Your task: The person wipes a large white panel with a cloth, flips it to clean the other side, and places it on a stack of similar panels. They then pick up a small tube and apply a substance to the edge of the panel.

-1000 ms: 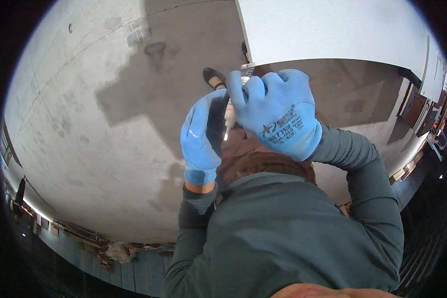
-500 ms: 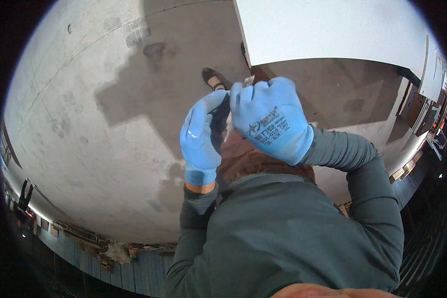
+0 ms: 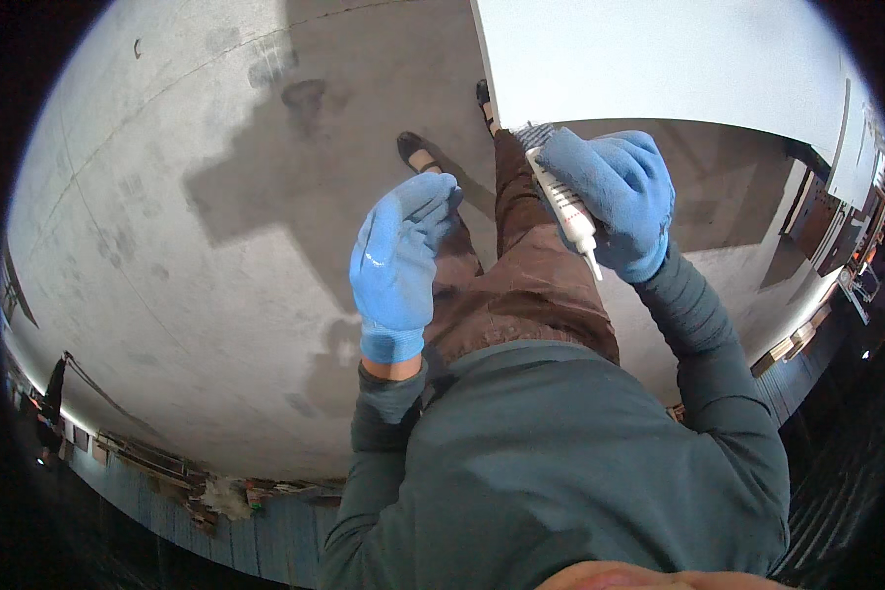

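The right hand (image 3: 615,202), in a blue glove, is wrapped around a small white tube (image 3: 563,208). The tube lies slanted across the palm side of the glove, its narrow nozzle pointing down and toward the person's body, its crimped flat end sticking up past the fingers near the edge of the white panel (image 3: 659,59). The fingers are curled firmly round the tube's middle.

The left hand (image 3: 398,261), also in a blue glove, is raised just beside the right one but apart from it. Its fingers are pressed together and bent slightly at the tips; whether they pinch anything small I cannot tell, since the glove hides the fingertips from this view. A bare strip of wrist shows between the glove cuff and the grey-green sleeve (image 3: 383,413).

Below the hands are the person's brown trousers (image 3: 531,285) and, further away, two dark shoes (image 3: 415,152) on the concrete floor (image 3: 167,246). The person's shadow falls across the floor to the left of the legs. The white panel fills the upper right and covers part of the floor and one shoe. At the right rim stand dark cabinets or boxes (image 3: 816,211), too bent by the lens to tell apart. Along the lower left rim runs a blue wall edge with scraps of debris (image 3: 226,492).
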Demonstrator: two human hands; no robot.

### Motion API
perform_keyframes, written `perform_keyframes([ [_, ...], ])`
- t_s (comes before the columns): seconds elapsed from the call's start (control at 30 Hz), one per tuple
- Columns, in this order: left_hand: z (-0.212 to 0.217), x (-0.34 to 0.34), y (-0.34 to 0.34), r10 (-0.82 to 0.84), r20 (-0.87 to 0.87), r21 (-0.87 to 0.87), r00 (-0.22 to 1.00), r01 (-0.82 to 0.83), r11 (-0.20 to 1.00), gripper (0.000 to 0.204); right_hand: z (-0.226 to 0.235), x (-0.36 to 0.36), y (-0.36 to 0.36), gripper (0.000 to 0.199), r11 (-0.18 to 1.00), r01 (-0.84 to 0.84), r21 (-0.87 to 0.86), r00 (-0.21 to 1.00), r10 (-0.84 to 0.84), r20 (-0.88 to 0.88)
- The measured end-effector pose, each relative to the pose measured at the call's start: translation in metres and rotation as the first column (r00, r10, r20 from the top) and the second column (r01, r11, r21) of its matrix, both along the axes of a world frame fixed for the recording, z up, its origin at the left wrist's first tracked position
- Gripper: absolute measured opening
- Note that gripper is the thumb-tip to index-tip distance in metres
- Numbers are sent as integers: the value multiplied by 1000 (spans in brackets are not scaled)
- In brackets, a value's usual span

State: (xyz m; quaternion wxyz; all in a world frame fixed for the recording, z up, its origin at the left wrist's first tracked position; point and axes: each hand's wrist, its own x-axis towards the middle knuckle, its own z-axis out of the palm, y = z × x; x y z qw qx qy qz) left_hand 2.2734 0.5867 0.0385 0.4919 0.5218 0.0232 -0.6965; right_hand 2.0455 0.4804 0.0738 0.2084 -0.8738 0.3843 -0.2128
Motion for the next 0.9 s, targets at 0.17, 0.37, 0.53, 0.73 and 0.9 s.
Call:
perform_keyframes([
  [0.17,-3,3,3,-2,-30,4,1000,3,1000,58,-21,-11,-1,52,995,-101,-23,994,102,30],
  [0.37,-6,3,3,4,-17,17,1000,-3,1000,60,-27,-24,-24,56,982,-176,72,984,176,9],
  [0.53,-4,-1,1,40,-43,46,998,-38,998,48,-26,-16,-16,56,991,-82,108,996,78,36],
  [0.73,-5,-4,-4,29,19,10,999,-29,1000,44,-13,1,-2,60,995,-18,95,996,26,-83],
  [0.9,-5,-5,-5,17,41,-4,999,-17,1000,42,-7,11,-1,67,999,-48,14,990,49,-132],
])
